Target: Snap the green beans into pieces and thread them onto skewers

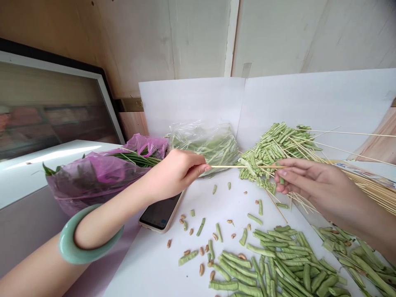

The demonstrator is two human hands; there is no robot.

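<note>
My left hand (182,167), with a pale green bangle (66,243) on its wrist, pinches one end of a thin bamboo skewer (229,166). The skewer runs level across to my right hand (305,177), whose fingers are closed around a short piece of green bean (281,180) at the skewer's other end. How far the skewer passes into the bean is hidden by the fingers. Behind my right hand lies a heap of bean pieces threaded on skewers (272,142). Loose cut bean pieces (293,255) are piled on the white table below it.
A smartphone (161,212) lies under my left forearm. Behind are a purple bag of greens (102,175) and a clear bag of beans (207,144). Brown bean seeds (201,270) are scattered in front. A bundle of bare skewers (371,187) lies at right, before white boards (315,99).
</note>
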